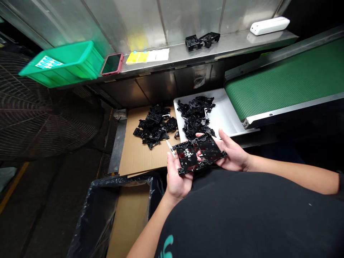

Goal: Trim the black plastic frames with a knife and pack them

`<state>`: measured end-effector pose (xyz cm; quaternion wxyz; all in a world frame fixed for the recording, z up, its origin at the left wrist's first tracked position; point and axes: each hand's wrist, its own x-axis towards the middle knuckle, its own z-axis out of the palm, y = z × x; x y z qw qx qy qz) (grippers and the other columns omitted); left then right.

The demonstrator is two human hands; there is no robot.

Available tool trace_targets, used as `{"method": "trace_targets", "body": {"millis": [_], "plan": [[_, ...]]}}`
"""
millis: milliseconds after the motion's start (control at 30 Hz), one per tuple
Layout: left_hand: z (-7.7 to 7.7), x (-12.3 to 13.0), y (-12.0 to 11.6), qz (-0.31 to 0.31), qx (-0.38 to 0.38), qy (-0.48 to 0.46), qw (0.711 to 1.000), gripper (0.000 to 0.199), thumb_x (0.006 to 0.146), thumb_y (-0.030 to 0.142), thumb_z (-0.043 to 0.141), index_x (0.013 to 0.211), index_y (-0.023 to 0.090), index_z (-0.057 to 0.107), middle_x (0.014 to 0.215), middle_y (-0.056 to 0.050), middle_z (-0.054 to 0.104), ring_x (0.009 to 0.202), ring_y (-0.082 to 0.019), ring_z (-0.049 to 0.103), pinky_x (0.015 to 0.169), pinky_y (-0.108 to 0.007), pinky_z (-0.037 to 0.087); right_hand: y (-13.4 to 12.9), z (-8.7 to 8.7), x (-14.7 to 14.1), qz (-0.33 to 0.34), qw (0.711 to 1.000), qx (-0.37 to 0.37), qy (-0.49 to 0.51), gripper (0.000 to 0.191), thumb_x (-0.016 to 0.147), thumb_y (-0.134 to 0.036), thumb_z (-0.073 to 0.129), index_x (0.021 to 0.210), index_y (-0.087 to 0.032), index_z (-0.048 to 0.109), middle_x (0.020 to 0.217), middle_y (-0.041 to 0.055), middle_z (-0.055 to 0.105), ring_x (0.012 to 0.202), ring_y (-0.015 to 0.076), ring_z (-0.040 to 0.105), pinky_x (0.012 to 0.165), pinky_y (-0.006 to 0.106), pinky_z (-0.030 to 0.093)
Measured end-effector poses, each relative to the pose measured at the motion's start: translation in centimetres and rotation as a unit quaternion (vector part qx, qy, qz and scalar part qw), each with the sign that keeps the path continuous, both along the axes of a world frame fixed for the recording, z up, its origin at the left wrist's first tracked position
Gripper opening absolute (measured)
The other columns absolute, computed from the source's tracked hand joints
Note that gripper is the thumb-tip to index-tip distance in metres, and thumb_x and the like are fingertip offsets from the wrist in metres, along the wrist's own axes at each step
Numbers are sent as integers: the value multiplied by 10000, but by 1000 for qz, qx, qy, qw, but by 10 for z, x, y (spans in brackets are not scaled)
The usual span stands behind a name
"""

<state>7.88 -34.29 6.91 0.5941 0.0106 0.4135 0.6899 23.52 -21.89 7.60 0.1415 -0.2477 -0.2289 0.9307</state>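
My left hand (179,182) is closed on a flat black plastic part (188,157) with white handwriting-like marks. A thin, pale, pointed tool (170,147) sticks out beside its fingers; I cannot make out its kind. My right hand (235,156) grips a second black plastic part (211,149), flat and dotted with holes. Both parts are held side by side, edges touching or overlapping, in front of my body. Beyond them a heap of black plastic parts (154,125) lies on cardboard (137,156). Another heap (195,116) sits in a white tray (227,111).
A green conveyor belt (290,79) rises at the right. The metal shelf (177,57) carries a green bin (72,68), a phone (112,64), paper labels (147,56), two black parts (202,41) and a white device (270,26). A lined bin (94,204) and a large fan (48,111) stand left.
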Motion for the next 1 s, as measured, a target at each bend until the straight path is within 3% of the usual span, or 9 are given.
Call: {"method": "trace_targets", "body": {"millis": [133,300,700,900,1000], "plan": [[-1,-1,1,1,-2,-6,1000,579,1025,667,520,1118,171,802,1195,-155,809,1168,-325,756,1013,-451,629,1,0,-1,-6,1000,0,-2,721,1133,-647,183,1636,-223,478,1099,115,838,924,231,810,896,371,634],[-3,-4,3,-2,-2,-6,1000,577,1018,672,533,1139,177,801,1218,-153,805,1160,-319,759,1023,-451,623,4,0,-3,6,1000,5,11,733,1135,-631,108,1679,-240,407,1108,122,830,793,222,790,806,373,628],[-1,-4,9,-4,-8,-3,1000,532,1010,634,571,1049,165,817,1205,-159,811,1147,-330,765,996,-445,632,11,-2,-3,9,1000,5,8,748,1130,-654,111,1693,-236,372,1132,129,820,859,233,792,826,382,610],[-2,-3,14,-9,-7,2,1000,536,1017,633,556,1021,170,826,1177,-156,817,1138,-325,767,992,-442,634,16,-5,-3,9,1000,3,18,749,1136,-629,73,1702,-223,347,1064,133,829,783,222,790,641,303,566],[-1,-2,17,-8,-8,6,1000,549,1022,642,540,1020,176,831,1175,-151,817,1132,-321,767,994,-452,635,18,-6,-3,-1,1000,0,18,733,1144,-613,89,1687,-218,384,1038,116,832,789,210,785,726,330,601]]}}
